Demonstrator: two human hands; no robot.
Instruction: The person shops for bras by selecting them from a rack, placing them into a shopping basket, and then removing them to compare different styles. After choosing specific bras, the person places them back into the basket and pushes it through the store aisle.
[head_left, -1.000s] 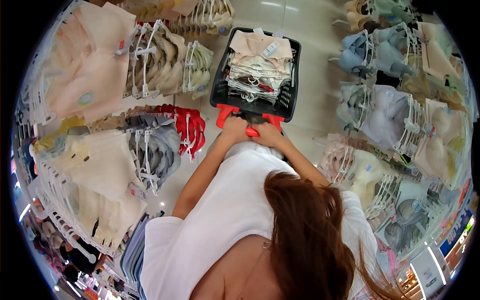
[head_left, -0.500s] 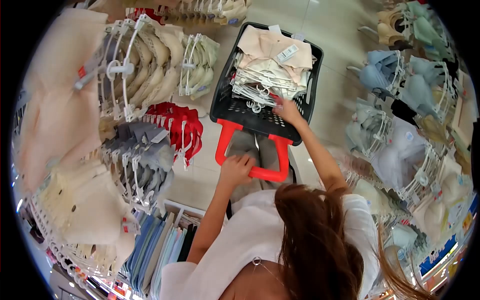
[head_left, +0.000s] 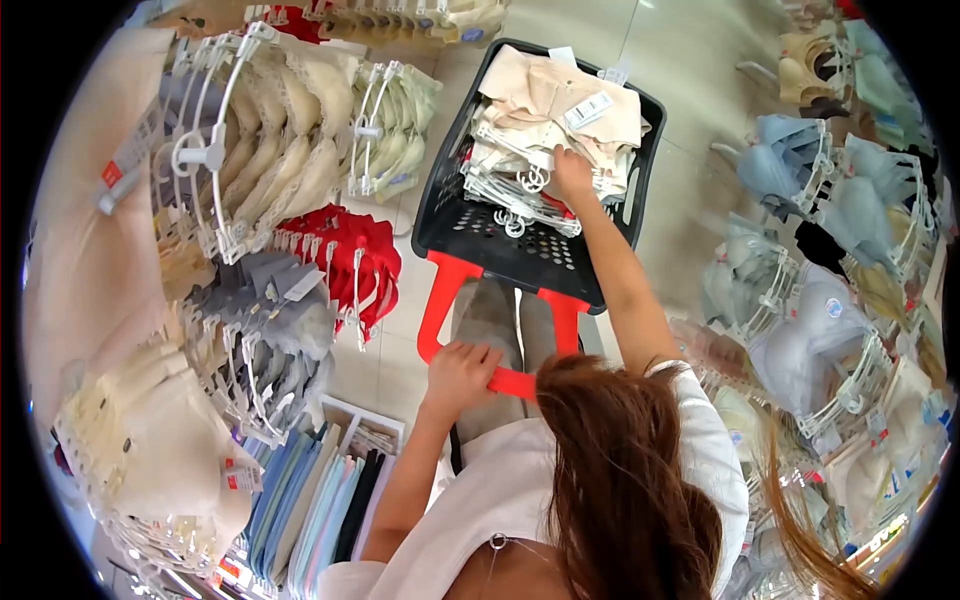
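A black shopping basket (head_left: pixel 432 215) with a red handle (head_left: pixel 437 305) stands in front of me. Around the handle's left corner, the fingers of my left hand (head_left: pixel 462 377) are closed. Inside lies a stack of cream and pale-peach bras (head_left: pixel 530 85) on white hangers (head_left: pixel 483 190), with a white price tag (head_left: pixel 588 110) on top. My right hand (head_left: pixel 572 178) reaches into the basket, its fingers bent against the upper garments beside the hanger hooks. What those fingers grip is hidden. Something red shows just under that hand.
Racks of hanging beige bras (head_left: pixel 300 120), red bras (head_left: pixel 350 260) and grey bras (head_left: pixel 265 310) line my left. To the right hang blue bras (head_left: pixel 785 150) and pale grey bras (head_left: pixel 810 340). Folded garments (head_left: pixel 310 500) fill a low white shelf at lower left. Tiled floor (head_left: pixel 690 120) runs between.
My right hand has moved up from the hanger hooks to the upper part of the stack. My left hand stays on the handle, slightly lower in view along with it.
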